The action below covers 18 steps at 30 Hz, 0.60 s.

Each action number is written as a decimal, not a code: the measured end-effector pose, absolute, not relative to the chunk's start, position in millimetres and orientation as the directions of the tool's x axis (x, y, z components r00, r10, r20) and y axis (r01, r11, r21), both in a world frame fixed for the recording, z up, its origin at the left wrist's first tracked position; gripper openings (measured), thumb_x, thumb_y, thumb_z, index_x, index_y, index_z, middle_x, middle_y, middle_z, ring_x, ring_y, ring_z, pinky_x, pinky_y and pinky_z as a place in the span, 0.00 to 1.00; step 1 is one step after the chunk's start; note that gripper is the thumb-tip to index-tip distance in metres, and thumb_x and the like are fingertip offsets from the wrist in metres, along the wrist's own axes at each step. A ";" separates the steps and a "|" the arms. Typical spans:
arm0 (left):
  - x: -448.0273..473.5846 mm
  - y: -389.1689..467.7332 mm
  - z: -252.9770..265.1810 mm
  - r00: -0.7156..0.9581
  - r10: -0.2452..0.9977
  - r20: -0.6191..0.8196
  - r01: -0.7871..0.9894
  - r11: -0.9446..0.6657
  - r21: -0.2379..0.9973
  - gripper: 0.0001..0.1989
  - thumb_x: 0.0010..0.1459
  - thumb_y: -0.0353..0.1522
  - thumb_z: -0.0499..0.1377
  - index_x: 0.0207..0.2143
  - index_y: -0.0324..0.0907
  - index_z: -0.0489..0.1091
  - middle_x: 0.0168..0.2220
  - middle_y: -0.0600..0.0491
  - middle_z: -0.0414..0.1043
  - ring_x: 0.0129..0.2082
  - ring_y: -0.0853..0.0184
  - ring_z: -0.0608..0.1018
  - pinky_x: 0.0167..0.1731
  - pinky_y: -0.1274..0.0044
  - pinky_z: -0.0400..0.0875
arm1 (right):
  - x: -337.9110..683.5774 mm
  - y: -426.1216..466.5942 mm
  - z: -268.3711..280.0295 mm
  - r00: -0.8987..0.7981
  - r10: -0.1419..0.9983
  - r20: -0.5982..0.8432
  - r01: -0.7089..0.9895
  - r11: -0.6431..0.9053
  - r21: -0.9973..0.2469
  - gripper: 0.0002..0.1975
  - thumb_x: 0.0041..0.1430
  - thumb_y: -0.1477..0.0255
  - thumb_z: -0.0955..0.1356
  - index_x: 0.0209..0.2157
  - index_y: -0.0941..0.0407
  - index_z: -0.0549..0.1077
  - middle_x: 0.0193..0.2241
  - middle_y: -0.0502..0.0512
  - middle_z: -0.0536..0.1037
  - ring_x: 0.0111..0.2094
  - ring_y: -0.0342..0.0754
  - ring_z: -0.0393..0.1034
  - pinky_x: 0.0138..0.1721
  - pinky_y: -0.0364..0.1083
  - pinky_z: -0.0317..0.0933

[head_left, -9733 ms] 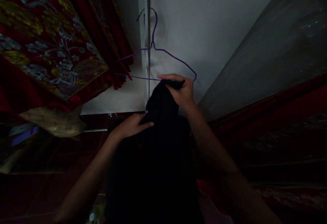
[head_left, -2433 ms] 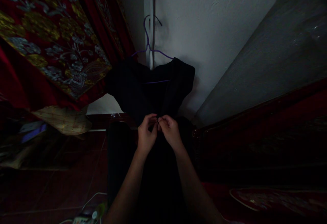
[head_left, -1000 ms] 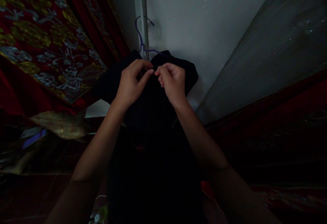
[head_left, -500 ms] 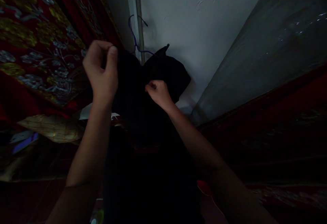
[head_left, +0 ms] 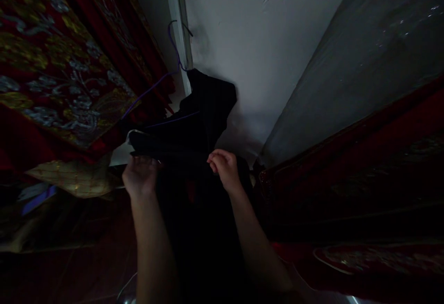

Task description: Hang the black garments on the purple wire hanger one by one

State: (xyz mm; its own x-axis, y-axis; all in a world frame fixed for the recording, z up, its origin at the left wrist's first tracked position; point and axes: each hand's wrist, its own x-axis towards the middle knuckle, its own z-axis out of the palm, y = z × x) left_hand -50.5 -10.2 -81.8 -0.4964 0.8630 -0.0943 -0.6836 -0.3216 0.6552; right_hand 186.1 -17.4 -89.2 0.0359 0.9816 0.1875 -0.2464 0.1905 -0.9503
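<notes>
Here's the black garment [head_left: 213,103], hanging centre scene on a purple wire hanger [head_left: 176,50] whose hook sits at the pale vertical strip [head_left: 180,27] on the far wall [head_left: 243,40]. Its right shoulder rides over the wire, while the hanger's left arm runs bare for most of its length, across the red embroidered cloth [head_left: 69,63] on the left. The right hand [head_left: 224,167] has its grip pinched, thumb against fingers, at the garment's front edge. Over on the left, the left hand [head_left: 142,174] is palm up under the cloth, fingertips hidden, so whether that grip is closed I can't tell. This looks like light, limp fabric, likely to slide off thin wire; best held by the shoulder or the front edges, where a pinch should be enough. And the look of it: plain, matte, nearly swallowed by the gloom, creased at the shoulder, a thin pale line at its left end, the lower part lost in shadow.
</notes>
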 end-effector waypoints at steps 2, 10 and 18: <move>-32.7 -17.7 -96.6 -0.458 0.875 -0.158 -0.735 -0.273 0.621 0.15 0.67 0.29 0.49 0.27 0.41 0.69 0.24 0.55 0.73 0.26 0.70 0.76 0.38 0.76 0.72 | 204.5 -17.6 -92.7 0.106 0.974 0.199 -0.234 0.219 -0.947 0.10 0.49 0.66 0.67 0.20 0.56 0.71 0.15 0.46 0.66 0.16 0.38 0.54 0.20 0.41 0.46; 16.9 -26.8 -78.1 -0.380 0.922 -0.081 -0.734 -0.247 0.632 0.06 0.59 0.28 0.60 0.30 0.39 0.77 0.32 0.52 0.78 0.34 0.68 0.79 0.37 0.79 0.73 | 226.1 -16.9 -111.8 0.061 0.989 0.134 -0.078 0.138 -0.987 0.11 0.49 0.65 0.66 0.19 0.56 0.71 0.13 0.46 0.64 0.16 0.39 0.55 0.20 0.42 0.47; 65.1 -56.3 -57.4 -0.266 0.951 0.160 -0.660 -0.300 0.689 0.11 0.54 0.40 0.71 0.34 0.42 0.79 0.36 0.52 0.77 0.36 0.68 0.78 0.39 0.79 0.73 | 201.0 -27.9 -98.6 -0.028 0.964 0.264 -0.047 0.262 -0.964 0.16 0.59 0.58 0.67 0.27 0.55 0.74 0.23 0.51 0.73 0.28 0.46 0.68 0.32 0.45 0.62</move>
